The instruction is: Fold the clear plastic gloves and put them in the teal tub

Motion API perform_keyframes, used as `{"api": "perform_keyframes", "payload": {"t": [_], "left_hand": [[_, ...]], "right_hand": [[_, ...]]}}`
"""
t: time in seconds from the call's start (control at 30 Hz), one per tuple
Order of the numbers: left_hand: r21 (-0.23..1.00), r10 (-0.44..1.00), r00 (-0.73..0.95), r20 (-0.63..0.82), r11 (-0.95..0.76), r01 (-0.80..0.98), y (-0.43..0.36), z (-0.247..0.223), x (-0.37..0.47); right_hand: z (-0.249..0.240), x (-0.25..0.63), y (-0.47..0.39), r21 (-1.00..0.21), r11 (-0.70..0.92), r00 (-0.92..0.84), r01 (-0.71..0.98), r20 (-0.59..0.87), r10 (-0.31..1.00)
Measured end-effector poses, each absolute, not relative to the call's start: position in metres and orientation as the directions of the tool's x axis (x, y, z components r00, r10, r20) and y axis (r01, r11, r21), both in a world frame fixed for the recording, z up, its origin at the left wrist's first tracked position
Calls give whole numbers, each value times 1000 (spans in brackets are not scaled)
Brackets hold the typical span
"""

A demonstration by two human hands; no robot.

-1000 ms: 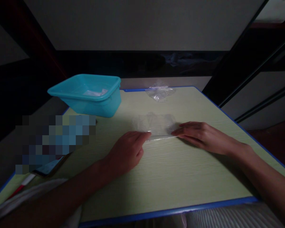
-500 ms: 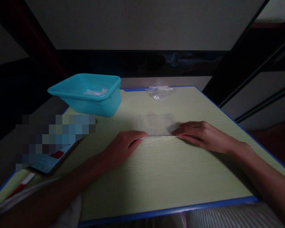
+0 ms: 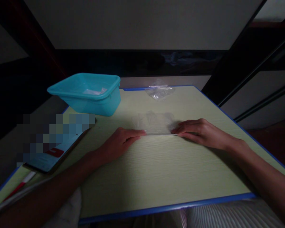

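A clear plastic bag (image 3: 156, 123) lies flat on the pale table (image 3: 156, 171), its near edge straight and shiny. My left hand (image 3: 123, 141) pinches the left end of that edge between thumb and fingers. At the right end, my right hand (image 3: 199, 131) grips the edge the same way, fingertips pressed together on the film. Beyond, near the table's far edge, rests another crumpled clear plastic bag (image 3: 159, 91).
A turquoise plastic basket (image 3: 109, 103) with some clear film inside stands at the back left. A phone (image 3: 59, 155), partly blurred out, lies on the left, with a red and white pen (image 3: 22, 183) below it. Blue trim borders the table.
My left hand has shifted slightly left and its fingers lie straighter along the edge. The right hand keeps its place on the bag.
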State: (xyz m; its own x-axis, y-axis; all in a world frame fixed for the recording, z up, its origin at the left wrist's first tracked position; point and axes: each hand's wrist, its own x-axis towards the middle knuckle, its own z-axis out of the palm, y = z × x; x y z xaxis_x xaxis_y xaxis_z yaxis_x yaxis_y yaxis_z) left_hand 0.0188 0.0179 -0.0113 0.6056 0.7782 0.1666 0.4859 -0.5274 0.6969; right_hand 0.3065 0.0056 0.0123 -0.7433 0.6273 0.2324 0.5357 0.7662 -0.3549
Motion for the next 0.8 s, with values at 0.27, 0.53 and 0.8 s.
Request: {"api": "perform_keyframes", "payload": {"t": [0.27,0.53,0.8], "left_hand": [[696,807,569,155,-498,517,16,-11,20],[735,841,507,188,-463,496,17,-12,20],[739,867,432,247,-457,495,15,-10,18]], "right_hand": [[9,307,6,-330,755,-724,567,236,648],[10,307,8,-381,710,-671,592,254,697],[14,307,7,-432,640,-567,636,303,766]]}}
